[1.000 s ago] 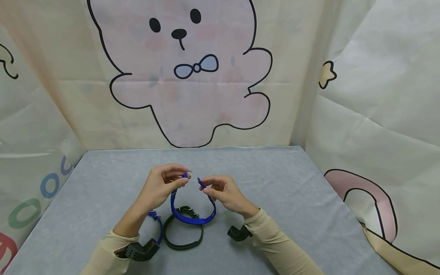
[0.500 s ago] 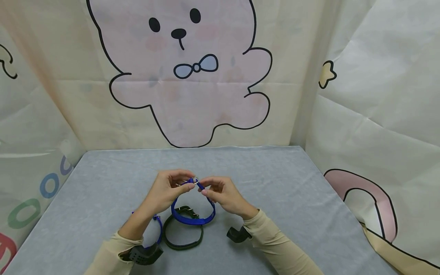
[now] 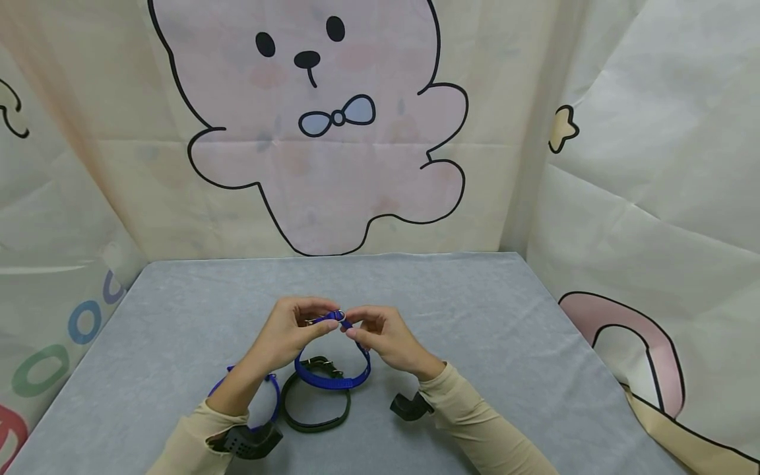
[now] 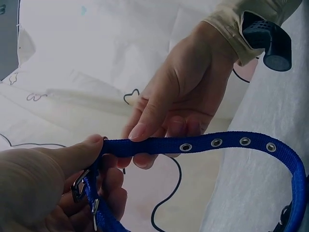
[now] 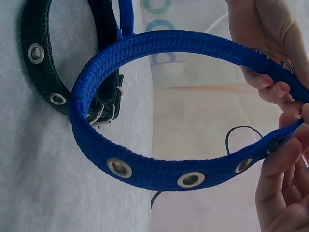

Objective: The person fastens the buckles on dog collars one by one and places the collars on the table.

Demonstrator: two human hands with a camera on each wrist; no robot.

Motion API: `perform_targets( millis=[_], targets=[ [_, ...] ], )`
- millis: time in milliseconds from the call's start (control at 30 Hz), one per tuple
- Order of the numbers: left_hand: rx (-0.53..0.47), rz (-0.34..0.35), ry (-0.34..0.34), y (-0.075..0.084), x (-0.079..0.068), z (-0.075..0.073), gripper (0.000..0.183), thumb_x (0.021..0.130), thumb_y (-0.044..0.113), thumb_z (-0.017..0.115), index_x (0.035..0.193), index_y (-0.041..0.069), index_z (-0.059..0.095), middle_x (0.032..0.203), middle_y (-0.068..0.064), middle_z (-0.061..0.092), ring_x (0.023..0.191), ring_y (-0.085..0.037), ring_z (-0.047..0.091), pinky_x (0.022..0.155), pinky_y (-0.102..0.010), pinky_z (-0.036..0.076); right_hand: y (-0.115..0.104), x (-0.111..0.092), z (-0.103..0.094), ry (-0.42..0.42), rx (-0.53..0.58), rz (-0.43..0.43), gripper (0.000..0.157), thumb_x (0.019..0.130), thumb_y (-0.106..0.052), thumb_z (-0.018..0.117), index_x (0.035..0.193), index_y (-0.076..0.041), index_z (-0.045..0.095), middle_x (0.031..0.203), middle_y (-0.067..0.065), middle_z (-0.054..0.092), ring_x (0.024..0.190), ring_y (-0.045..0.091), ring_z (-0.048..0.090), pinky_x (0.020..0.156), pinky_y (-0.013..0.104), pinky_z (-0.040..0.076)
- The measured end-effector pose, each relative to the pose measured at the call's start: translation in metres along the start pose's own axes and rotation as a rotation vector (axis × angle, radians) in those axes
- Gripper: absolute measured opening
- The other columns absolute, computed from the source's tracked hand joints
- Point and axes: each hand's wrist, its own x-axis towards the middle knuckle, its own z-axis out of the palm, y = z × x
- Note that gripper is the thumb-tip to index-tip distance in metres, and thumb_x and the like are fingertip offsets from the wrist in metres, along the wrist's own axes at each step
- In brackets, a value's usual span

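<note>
Both hands hold a blue pet collar (image 3: pixel 332 382) in a loop above the table. My left hand (image 3: pixel 291 333) pinches its buckle end between thumb and fingers. In the left wrist view, the metal buckle (image 4: pixel 77 186) shows beside those fingers. The right hand (image 3: pixel 388 336) pinches the eyelet strap close to its tip, which meets the buckle end at the left thumb. Metal-rimmed eyelets (image 5: pixel 190 180) line the strap in the right wrist view. Fingers partly hide where the two ends meet.
Below the held loop, a dark green collar (image 3: pixel 315 427) lies on the grey-blue tablecloth (image 3: pixel 475 297). Another blue collar (image 3: pixel 277 396) lies to its left, partly behind the left forearm. Printed cloth walls (image 3: pixel 505 132) surround the back and sides of the table.
My left hand has moved right and slightly down, bringing the buckle end to the strap tip; the ends were apart a second ago. The right hand has barely moved.
</note>
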Motion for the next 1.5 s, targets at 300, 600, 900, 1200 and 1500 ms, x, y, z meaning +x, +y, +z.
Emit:
perform_targets(
  millis=[300,600,900,1200,1500],
  targets=[
    [-0.027,0.005,-0.016,-0.002,0.000,0.002,0.021,0.093,0.012,0.073,0.111,0.002,0.074,0.106,-0.016,0.076,0.090,-0.008,0.072,0.077,-0.025,0.058,0.001,0.000,0.002,0.001,0.018,-0.009,0.026,0.099,-0.002,0.061,0.123,0.006,0.065,0.105,0.033,0.066,0.061,0.006,0.054,0.054,0.023,0.044],
    [0.001,-0.033,0.000,-0.003,0.002,0.005,0.019,0.091,0.014,0.076,0.108,0.005,0.074,0.100,-0.013,0.078,0.069,-0.005,0.062,0.061,-0.022,0.049,-0.001,0.001,0.002,0.010,0.046,0.008,0.032,0.102,-0.006,0.057,0.131,0.005,0.059,0.108,0.033,0.065,0.060,0.007,0.053,0.058,0.024,0.048],
    [-0.034,-0.016,-0.031,-0.007,0.002,0.012,0.020,0.090,0.013,0.077,0.108,0.003,0.073,0.104,-0.015,0.075,0.087,-0.010,0.071,0.073,-0.025,0.058,-0.001,0.001,0.002,0.034,0.040,0.009,0.030,0.100,-0.014,0.064,0.126,0.001,0.063,0.101,0.026,0.068,0.057,0.011,0.054,0.055,0.024,0.046],
    [0.005,-0.016,-0.061,-0.008,0.001,0.014,0.021,0.096,0.014,0.070,0.113,0.003,0.074,0.095,-0.014,0.074,0.066,-0.006,0.060,0.059,-0.024,0.051,-0.001,0.001,0.005,0.101,0.040,0.025,0.027,0.098,-0.007,0.064,0.122,0.006,0.063,0.100,0.030,0.066,0.056,0.007,0.052,0.055,0.023,0.047],
    [0.042,-0.052,0.019,-0.007,0.001,0.018,0.017,0.091,0.015,0.076,0.107,0.008,0.076,0.109,-0.010,0.075,0.091,-0.014,0.066,0.074,-0.026,0.054,0.001,0.001,0.006,0.136,0.008,-0.004,0.024,0.099,-0.005,0.063,0.119,0.006,0.067,0.100,0.028,0.066,0.061,0.013,0.056,0.060,0.027,0.052]
  ],
)
